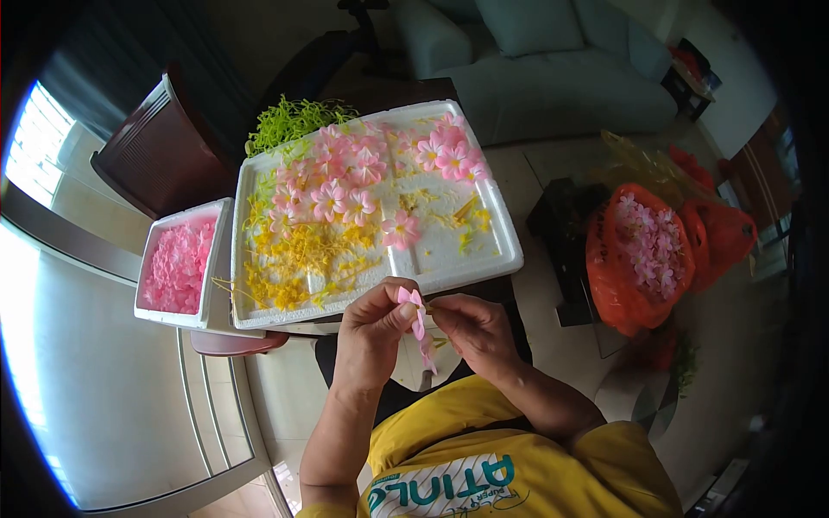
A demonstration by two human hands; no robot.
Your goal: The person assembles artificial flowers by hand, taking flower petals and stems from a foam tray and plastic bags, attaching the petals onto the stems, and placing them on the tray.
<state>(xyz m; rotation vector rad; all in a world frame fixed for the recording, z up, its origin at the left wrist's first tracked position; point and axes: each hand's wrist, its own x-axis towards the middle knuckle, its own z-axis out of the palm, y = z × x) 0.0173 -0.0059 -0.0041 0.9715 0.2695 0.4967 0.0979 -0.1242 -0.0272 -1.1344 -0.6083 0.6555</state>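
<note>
Just in front of my body, my left hand (373, 326) pinches a pink artificial flower (418, 321) between thumb and fingers. My right hand (477, 331) is closed at the flower's right side, its fingertips pressed together at the flower's middle; what they grip is too small to make out. Beyond both hands lies a white foam tray (466, 274). On it are several pink flowers (330, 198), a heap of yellow stamens (298, 255) at the left, and a bunch of green stems (298, 119) at the far left corner.
A white foam box (168, 320) of pink petals (179, 263) stands left of the tray, near a dark wooden chair (164, 147). To the right, a red plastic bag (604, 298) holds finished-looking pink flowers (648, 246). A sofa (535, 95) stands behind.
</note>
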